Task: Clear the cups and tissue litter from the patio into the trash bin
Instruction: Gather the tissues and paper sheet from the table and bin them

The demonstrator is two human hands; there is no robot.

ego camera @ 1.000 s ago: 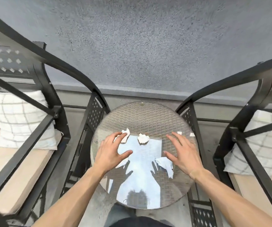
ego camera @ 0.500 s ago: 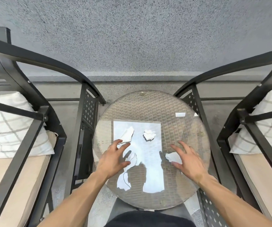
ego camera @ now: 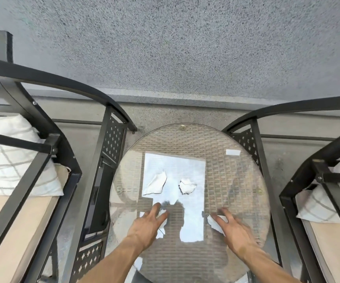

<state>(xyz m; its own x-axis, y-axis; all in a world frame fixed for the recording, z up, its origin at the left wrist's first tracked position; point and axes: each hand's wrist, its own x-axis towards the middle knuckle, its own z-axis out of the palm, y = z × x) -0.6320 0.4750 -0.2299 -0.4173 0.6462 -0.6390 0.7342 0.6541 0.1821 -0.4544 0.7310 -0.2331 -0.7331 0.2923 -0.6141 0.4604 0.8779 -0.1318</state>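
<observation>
1. Head view: the round glass table (ego camera: 236,180) was hemmed between two black metal chairs; open glass was left toward its far rim.
2. No readable writing was seen.
3. Four tissue scraps were counted: two mid-table (ego camera: 154,183) (ego camera: 187,186), one under the left hand (ego camera: 144,225), one beneath the right hand (ego camera: 236,233). Both hands' fingers were spread, nothing clasped.

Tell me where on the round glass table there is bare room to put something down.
The right part of the table is bare, between the tissue scraps and the right rim, except a small white strip near the far edge. The far arc is bare too. The middle is crowded: two tissue pieces, and more scraps under the left hand and the right hand.
</observation>
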